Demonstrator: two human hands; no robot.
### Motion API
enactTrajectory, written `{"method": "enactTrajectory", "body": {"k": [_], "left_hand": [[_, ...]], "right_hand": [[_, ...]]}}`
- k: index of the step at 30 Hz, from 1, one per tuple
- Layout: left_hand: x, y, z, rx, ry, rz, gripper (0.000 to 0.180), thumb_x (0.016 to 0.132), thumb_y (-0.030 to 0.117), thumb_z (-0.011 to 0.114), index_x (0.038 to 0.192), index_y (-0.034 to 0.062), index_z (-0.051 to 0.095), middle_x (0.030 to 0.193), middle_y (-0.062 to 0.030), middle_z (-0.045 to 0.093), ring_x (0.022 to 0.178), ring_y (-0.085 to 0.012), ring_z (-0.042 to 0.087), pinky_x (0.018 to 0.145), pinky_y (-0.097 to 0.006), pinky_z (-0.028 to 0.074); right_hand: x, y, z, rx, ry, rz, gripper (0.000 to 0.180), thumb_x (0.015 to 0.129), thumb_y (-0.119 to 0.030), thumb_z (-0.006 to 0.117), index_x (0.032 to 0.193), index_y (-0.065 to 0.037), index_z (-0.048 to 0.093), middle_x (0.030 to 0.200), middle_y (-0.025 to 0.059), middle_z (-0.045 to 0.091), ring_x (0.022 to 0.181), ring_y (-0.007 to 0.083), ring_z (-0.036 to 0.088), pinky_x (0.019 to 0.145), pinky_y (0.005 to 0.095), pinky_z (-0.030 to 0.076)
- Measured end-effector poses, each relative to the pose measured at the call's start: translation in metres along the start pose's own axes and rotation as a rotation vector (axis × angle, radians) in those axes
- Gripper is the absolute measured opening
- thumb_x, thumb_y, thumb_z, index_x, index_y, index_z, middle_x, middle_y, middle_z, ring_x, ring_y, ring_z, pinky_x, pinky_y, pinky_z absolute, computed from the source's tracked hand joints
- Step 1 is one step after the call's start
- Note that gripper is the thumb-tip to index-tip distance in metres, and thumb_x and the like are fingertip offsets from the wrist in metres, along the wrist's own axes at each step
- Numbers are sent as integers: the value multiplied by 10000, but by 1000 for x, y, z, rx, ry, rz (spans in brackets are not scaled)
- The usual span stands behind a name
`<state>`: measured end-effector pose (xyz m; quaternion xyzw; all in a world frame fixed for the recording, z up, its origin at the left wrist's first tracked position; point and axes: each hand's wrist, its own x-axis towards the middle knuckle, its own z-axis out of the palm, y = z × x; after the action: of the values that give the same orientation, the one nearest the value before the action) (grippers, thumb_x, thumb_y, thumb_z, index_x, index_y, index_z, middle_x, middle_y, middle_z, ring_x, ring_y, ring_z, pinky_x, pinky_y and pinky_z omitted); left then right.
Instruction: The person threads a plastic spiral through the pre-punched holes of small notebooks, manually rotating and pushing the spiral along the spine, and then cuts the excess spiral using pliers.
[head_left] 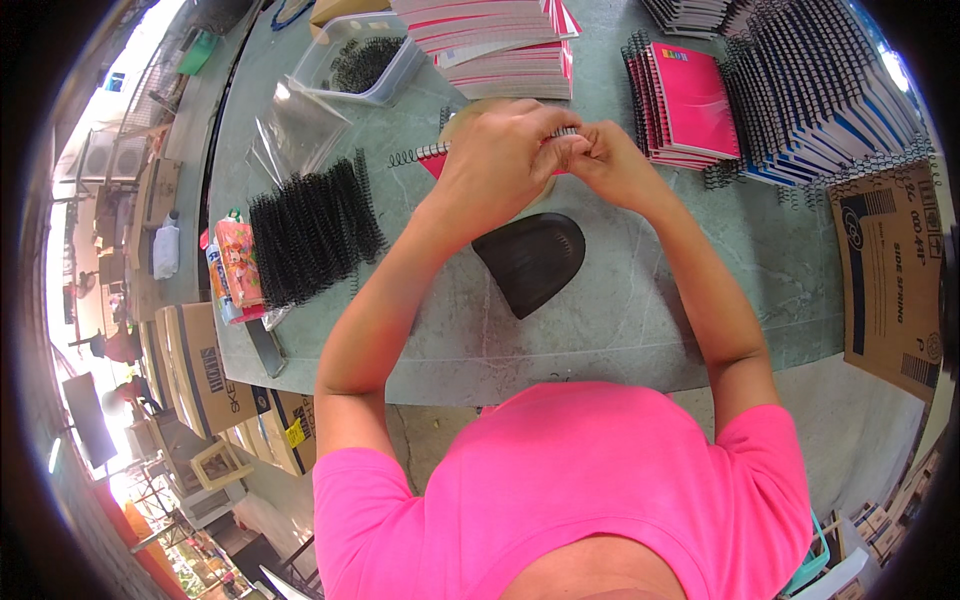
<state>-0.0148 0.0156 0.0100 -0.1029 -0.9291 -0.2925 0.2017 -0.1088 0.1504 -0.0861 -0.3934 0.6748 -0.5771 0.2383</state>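
My left hand (505, 155) bends over a pink notebook (436, 166), its fingers closed at the notebook's bound edge. A black spiral coil (405, 157) runs along that edge and sticks out past its left end. My right hand (612, 165) pinches at the right end of the same coil, its fingertips touching those of my left hand. Most of the notebook is hidden under my hands. Just below them lies a dark, rounded, wedge-like block (535, 262) on the grey tabletop (620, 290).
Loose black coils (312, 230) lie at left beside a colourful packet (238, 262). Behind are a clear plastic tub (385, 88) of coils and a stack of unbound pink booklets (500, 55). Bound pink notebooks (695, 105), many coil-bound books (820, 90) and a cardboard box (890, 270) stand at right.
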Motion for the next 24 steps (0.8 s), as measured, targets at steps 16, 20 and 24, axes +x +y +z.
{"method": "enactTrajectory", "body": {"k": [16, 20, 24], "left_hand": [[-2, 24, -22, 19, 261, 117, 257, 718, 112, 727, 961, 67, 657, 975, -107, 614, 910, -266, 582, 797, -328, 464], [0, 22, -27, 9, 283, 102, 259, 730, 107, 726, 977, 71, 655, 1022, -105, 603, 954, -259, 566, 820, -340, 454], [-3, 21, -13, 84, 227, 149, 252, 729, 93, 720, 972, 71, 657, 1002, -98, 609, 960, -258, 561, 823, -345, 450]], "right_hand": [[-56, -97, -54, -235, 238, -144, 248, 838, -61, 538, 1071, -44, 620, 855, 157, 659, 689, 225, 614, 642, 304, 479], [-67, -111, -90, -536, 496, -234, 323, 873, -149, 554, 1187, -78, 578, 1057, 157, 626, 938, 304, 603, 822, 330, 474], [-69, -33, -81, -1141, 449, -180, 463, 885, -311, 544, 1275, -67, 491, 1273, 175, 501, 1206, 327, 451, 990, 421, 358]]}}
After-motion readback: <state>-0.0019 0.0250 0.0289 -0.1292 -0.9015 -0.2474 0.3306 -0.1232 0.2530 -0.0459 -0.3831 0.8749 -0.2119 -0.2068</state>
